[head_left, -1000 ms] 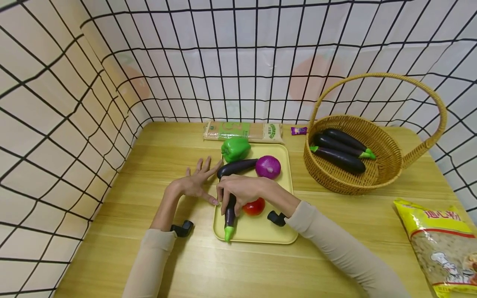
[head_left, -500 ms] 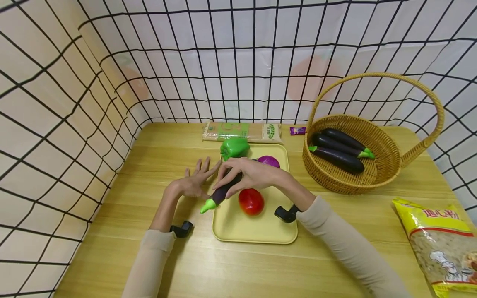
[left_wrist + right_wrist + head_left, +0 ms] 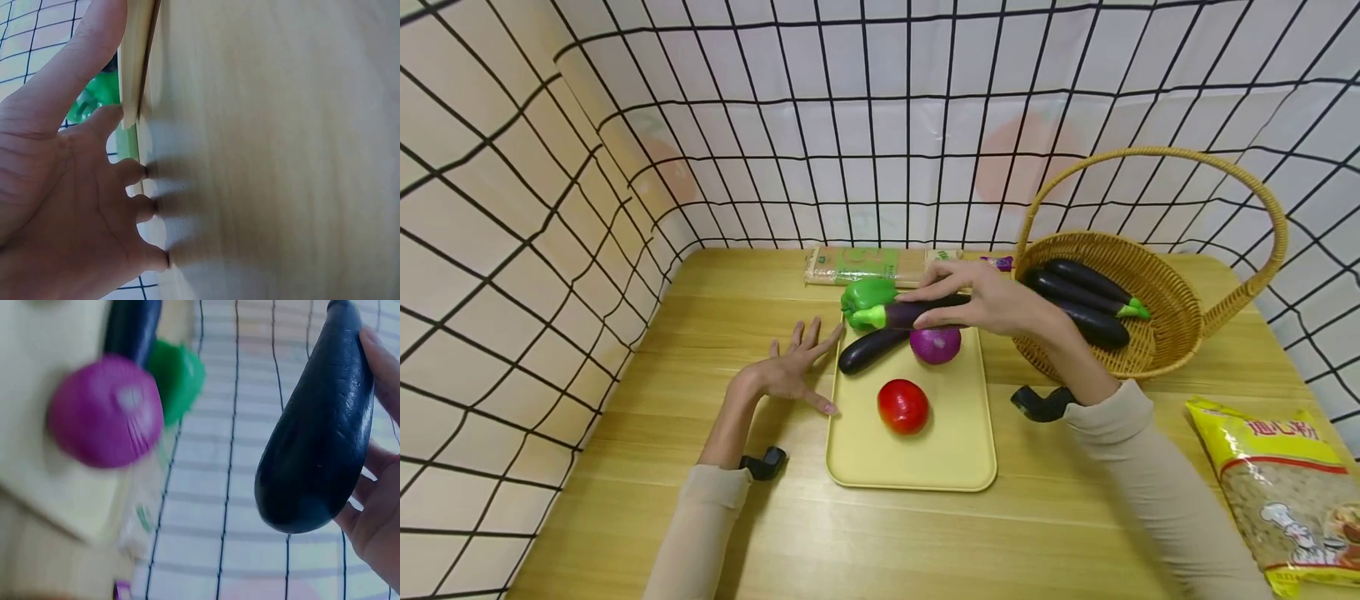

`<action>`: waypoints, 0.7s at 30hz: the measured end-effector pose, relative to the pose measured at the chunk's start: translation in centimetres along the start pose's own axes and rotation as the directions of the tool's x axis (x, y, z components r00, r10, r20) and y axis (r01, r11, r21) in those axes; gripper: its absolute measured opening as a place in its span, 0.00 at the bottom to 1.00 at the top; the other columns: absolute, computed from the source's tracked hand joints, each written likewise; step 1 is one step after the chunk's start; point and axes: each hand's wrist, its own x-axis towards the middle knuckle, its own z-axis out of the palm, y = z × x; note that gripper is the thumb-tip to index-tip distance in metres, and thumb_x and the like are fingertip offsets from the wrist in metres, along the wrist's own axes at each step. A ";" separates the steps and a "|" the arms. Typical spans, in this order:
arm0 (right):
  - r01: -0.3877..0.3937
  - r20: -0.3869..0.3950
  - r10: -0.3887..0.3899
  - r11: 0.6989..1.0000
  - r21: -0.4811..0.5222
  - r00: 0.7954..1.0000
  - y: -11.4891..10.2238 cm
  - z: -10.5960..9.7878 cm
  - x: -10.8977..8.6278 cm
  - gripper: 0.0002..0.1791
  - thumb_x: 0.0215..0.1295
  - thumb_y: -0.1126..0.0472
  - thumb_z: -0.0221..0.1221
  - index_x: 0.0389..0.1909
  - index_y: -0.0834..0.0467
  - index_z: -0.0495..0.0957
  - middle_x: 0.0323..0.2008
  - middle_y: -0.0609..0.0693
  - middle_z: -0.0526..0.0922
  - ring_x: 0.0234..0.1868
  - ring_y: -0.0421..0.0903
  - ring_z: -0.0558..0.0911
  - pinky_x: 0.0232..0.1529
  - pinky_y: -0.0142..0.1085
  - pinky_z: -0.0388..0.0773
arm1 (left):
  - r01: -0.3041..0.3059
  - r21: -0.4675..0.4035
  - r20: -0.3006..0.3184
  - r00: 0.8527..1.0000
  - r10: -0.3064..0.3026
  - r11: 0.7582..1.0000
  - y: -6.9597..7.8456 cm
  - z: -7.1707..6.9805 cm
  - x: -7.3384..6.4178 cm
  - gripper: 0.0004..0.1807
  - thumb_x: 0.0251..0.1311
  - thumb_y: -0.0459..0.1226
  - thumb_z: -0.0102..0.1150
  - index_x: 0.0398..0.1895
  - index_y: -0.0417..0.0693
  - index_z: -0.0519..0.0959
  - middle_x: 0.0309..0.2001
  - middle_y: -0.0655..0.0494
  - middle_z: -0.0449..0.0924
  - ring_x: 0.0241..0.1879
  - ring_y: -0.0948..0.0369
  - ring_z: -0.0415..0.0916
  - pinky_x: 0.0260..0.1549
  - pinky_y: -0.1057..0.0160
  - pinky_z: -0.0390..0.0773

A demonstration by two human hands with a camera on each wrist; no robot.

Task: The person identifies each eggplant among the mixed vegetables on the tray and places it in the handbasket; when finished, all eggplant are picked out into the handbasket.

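My right hand (image 3: pixel 996 300) pinches an eggplant (image 3: pixel 902 314) between thumb and fingers, above the back of a yellow tray (image 3: pixel 925 462). In the head view its green stem end points left. The thick dark end fills much of the right wrist view. My left hand (image 3: pixel 786 375) has its fingers spread; the left wrist view shows fingertips on the table and the thumb and index finger by the tray's edge. A second eggplant (image 3: pixel 867 353), a purple onion (image 3: pixel 936 346) and a tomato (image 3: pixel 903 407) lie on the tray. A green bell pepper (image 3: pixel 865 293) sits at its back left corner.
A wicker basket (image 3: pixel 1168 283) with a tall handle stands at the right, with several eggplants (image 3: pixel 1093 325) inside. Behind the tray lies a noodle packet (image 3: pixel 857 264), near a small purple packet (image 3: pixel 997 262). A yellow pasta bag (image 3: pixel 1285 492) lies front right. Black wire mesh borders the table.
My right hand has lifted the eggplant off the tray's left side and carried it up, back and to the right, uncovering the tomato. The left hand has stayed in place.
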 end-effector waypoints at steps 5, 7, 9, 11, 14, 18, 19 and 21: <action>-0.192 -0.105 0.185 0.980 -0.051 0.977 0.8 -3.5 -2.3 0.18 0.67 0.54 0.69 0.58 0.44 0.86 0.49 0.51 0.84 0.45 0.48 0.74 0.44 0.38 0.72 | 0.000 -0.001 -0.009 1.000 0.000 1.000 0.0 0.0 -0.1 0.74 0.48 0.56 0.80 0.85 0.62 0.31 0.82 0.38 0.14 0.80 0.38 0.11 0.71 0.22 0.21; -0.275 -0.141 0.262 0.957 -0.087 0.955 1.1 -4.9 -3.2 0.19 0.68 0.50 0.69 0.59 0.44 0.86 0.55 0.54 0.85 0.49 0.49 0.76 0.47 0.40 0.74 | -0.001 -0.002 -0.008 1.000 0.001 1.000 0.0 0.1 0.0 0.74 0.48 0.56 0.80 0.85 0.62 0.31 0.82 0.38 0.13 0.80 0.38 0.10 0.71 0.22 0.21; -0.342 -0.167 0.322 0.934 -0.102 0.932 1.6 -6.2 -4.2 0.20 0.69 0.49 0.68 0.60 0.44 0.85 0.58 0.55 0.85 0.48 0.50 0.76 0.44 0.39 0.73 | 0.000 0.000 -0.007 1.000 0.000 1.000 0.0 0.1 0.0 0.74 0.49 0.56 0.80 0.85 0.61 0.31 0.82 0.38 0.13 0.80 0.37 0.10 0.71 0.22 0.21; -0.393 -0.178 0.369 0.910 -0.128 0.912 2.3 -7.4 -5.2 0.21 0.70 0.46 0.66 0.62 0.44 0.84 0.59 0.56 0.85 0.46 0.50 0.74 0.41 0.36 0.72 | -0.001 0.003 -0.009 1.000 0.001 1.000 -0.1 0.1 0.0 0.74 0.49 0.56 0.79 0.85 0.61 0.31 0.82 0.38 0.13 0.80 0.37 0.11 0.71 0.22 0.21; -0.451 -0.176 0.424 0.878 -0.159 0.888 3.6 -8.9 -6.5 0.23 0.70 0.43 0.64 0.63 0.44 0.83 0.62 0.57 0.85 0.43 0.48 0.73 0.36 0.33 0.69 | -0.003 0.004 -0.011 1.000 0.003 1.000 -0.1 0.1 0.0 0.74 0.49 0.56 0.79 0.85 0.61 0.31 0.82 0.38 0.13 0.80 0.37 0.11 0.70 0.21 0.22; -0.485 -0.135 0.466 0.846 -0.223 0.875 5.4 -10.4 -8.1 0.23 0.73 0.44 0.62 0.64 0.47 0.82 0.53 0.61 0.87 0.31 0.43 0.70 0.29 0.33 0.68 | -0.003 0.002 -0.007 1.000 0.003 1.000 0.0 0.1 0.0 0.74 0.49 0.56 0.79 0.85 0.61 0.31 0.82 0.38 0.13 0.80 0.37 0.11 0.70 0.22 0.21; -0.488 -0.121 0.473 0.841 -0.235 0.873 5.8 -10.7 -8.4 0.23 0.74 0.46 0.62 0.64 0.49 0.82 0.53 0.62 0.86 0.30 0.43 0.69 0.28 0.33 0.67 | -0.003 0.003 -0.007 1.000 0.003 1.000 0.0 0.1 0.0 0.74 0.49 0.56 0.79 0.85 0.61 0.31 0.82 0.38 0.13 0.80 0.37 0.11 0.70 0.22 0.22; -0.489 -0.087 0.483 0.837 -0.247 0.871 6.5 -11.0 -8.9 0.22 0.75 0.49 0.61 0.64 0.52 0.82 0.50 0.62 0.85 0.27 0.43 0.67 0.26 0.34 0.66 | -0.002 0.002 -0.008 1.000 0.002 1.000 0.0 0.0 0.0 0.74 0.49 0.56 0.79 0.85 0.61 0.31 0.82 0.38 0.13 0.80 0.37 0.11 0.70 0.21 0.22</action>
